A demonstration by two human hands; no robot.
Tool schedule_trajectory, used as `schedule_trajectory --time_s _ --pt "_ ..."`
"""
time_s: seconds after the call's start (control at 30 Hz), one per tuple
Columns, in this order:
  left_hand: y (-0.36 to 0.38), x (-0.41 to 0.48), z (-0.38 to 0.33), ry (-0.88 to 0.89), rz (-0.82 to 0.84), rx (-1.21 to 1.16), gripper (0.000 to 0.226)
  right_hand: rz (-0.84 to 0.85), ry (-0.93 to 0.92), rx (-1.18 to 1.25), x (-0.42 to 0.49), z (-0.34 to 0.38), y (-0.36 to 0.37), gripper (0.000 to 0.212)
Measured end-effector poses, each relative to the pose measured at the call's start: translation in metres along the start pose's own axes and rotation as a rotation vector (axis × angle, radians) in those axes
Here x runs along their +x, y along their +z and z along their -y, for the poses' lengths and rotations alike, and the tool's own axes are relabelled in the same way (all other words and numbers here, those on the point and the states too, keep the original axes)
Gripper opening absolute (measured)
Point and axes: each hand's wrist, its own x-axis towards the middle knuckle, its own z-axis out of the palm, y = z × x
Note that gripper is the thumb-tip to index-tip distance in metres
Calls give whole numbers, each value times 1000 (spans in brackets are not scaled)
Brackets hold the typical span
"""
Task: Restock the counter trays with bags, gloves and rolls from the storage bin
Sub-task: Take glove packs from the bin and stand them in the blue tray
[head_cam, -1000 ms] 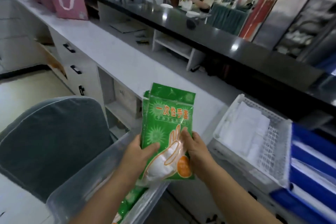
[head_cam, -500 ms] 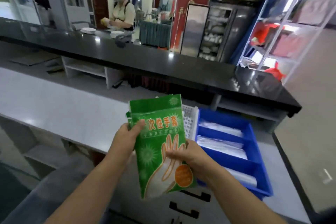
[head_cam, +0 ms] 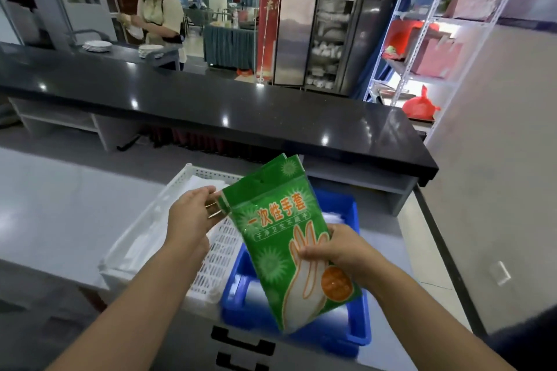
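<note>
1. Two trays sit side by side on the pale grey desk [head_cam: 60,205]. Farthest left is the white perforated plastic tray [head_cam: 220,253] with flat white folded bags inside; I judge it stocked, so nothing I hold is aimed at it.
2. My left hand [head_cam: 190,217] hovers above that tray. Its fingers [head_cam: 208,193] pinch the upper left corner of the green printed packs of disposable gloves [head_cam: 286,238], to keep the top from flopping and, I think, to peel one pack from the sheaf; more than one edge shows at the top.
3. The packs hang tilted in the air, upper end leaning away from me, lower end dipping over the blue plastic divided tray [head_cam: 360,331]. I hold them above it because I judge that is where gloves go.
4. The blue tray touches the white one's right side and holds clear wrapped items; what they are I cannot tell.
5. My right hand [head_cam: 340,253] carries the weight, fingers closed around the packs' right edge low down, thumb [head_cam: 310,254] on the printed face, so I can steer them downward.
</note>
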Motion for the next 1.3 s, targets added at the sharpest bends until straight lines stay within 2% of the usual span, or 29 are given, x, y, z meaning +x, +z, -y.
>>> schedule_trajectory --time_s 0.1,0.17,0.33,0.43,0.5,0.57,0.67,0.73,0.77,0.83,0.93,1.07,1.17,1.3 --pt "18 23 8 29 24 89 14 -131 0 -83 4 5 -40 18" --pt "38 38 21 52 118 266 13 -229 17 -138 8 6 -66 18" --pt "90 73 73 199 553 906 11 -440 71 -271 17 0 -114 18" --pt "115 97 104 401 784 1358 32 -505 133 -322 24 -6 -129 18" --pt "126 113 120 520 913 1521 36 -547 173 -384 31 -9 -136 20" --pt "135 128 134 589 1001 1599 31 -597 204 -469 36 -11 -141 23" --pt "149 147 149 534 1086 1657 24 -638 232 -579 42 -14 -142 25" --pt "158 156 154 387 1145 1682 40 -658 254 -646 46 -15 -140 24" --pt "162 160 156 353 1157 1709 46 -670 265 -683 48 -16 -139 24" --pt "167 165 160 381 1137 1776 45 -695 277 -747 53 -18 -137 24" --pt "169 167 164 320 1110 1787 34 -731 259 -833 60 -20 -134 28" --pt "168 163 160 260 1108 1724 8 -751 197 -939 70 -12 -134 30" --pt "164 152 146 466 985 1691 4 -737 88 -1025 80 5 -136 29" --pt "149 116 121 865 843 1736 23 -706 -122 -1058 102 36 -132 34"
